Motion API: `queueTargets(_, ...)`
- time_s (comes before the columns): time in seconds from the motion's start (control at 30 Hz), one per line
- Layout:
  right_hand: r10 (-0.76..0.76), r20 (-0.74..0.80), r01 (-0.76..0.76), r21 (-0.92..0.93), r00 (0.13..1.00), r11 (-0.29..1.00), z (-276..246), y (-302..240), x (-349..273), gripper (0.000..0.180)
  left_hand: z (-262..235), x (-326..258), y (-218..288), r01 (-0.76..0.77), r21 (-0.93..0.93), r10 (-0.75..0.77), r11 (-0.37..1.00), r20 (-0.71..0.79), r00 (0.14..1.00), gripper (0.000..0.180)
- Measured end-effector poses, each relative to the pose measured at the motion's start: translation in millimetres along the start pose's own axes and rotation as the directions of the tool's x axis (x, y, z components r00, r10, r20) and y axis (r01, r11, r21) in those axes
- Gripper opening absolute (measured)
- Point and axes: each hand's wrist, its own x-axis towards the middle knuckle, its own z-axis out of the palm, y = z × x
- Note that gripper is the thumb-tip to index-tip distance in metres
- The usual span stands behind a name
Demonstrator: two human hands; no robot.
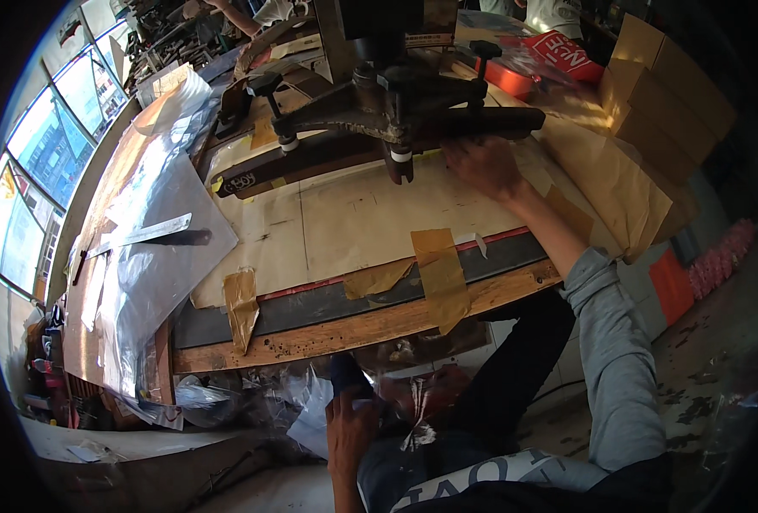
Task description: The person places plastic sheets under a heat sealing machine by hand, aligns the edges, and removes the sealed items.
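My right hand reaches over the board to the front edge of a long dark bar. Its fingers are curled together against the bar's lower edge; whatever they hold is hidden. The bar is part of a dark machine head with screw knobs and splayed arms. Under it a cream sheet lies on the board, bearing pencil lines and dark marks. Brown tape fastens the sheet's front edge over a black strip. My left hand rests low by my leg, its fingers lying over the dark trouser cloth.
Left of the board, clear plastic sheeting carries a metal ruler. Cardboard and brown paper stand at the right, with a red package behind. The board has a worn wooden front edge. Another person's arm shows far back.
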Motion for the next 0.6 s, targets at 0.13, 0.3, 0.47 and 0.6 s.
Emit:
queueTargets(0.13,-0.055,-0.175,0.08,0.139,0.983,0.987,-15.4,3.2,9.2,0.025,-60.1,29.7,40.9,-0.245,0.04,0.247,0.969,-0.063,0.967,0.004)
queueTargets(0.3,-0.099,-0.026,0.101,0.118,0.995,0.988,-13.9,7.9,4.6,0.021,-97.5,62.6,59.7,-0.451,0.24,0.479,0.86,-0.073,0.875,0.007)
queueTargets(0.47,-0.134,0.026,0.127,0.189,0.991,0.974,-5.3,8.8,2.2,0.02,-110.9,111.5,72.2,-0.441,0.109,0.449,0.891,-0.065,0.891,0.009)
queueTargets(0.6,-0.114,-0.061,0.123,0.168,0.992,0.978,-3.2,4.2,10.2,0.028,-97.2,121.3,69.9,-0.498,0.036,0.499,0.867,-0.069,0.864,0.009)
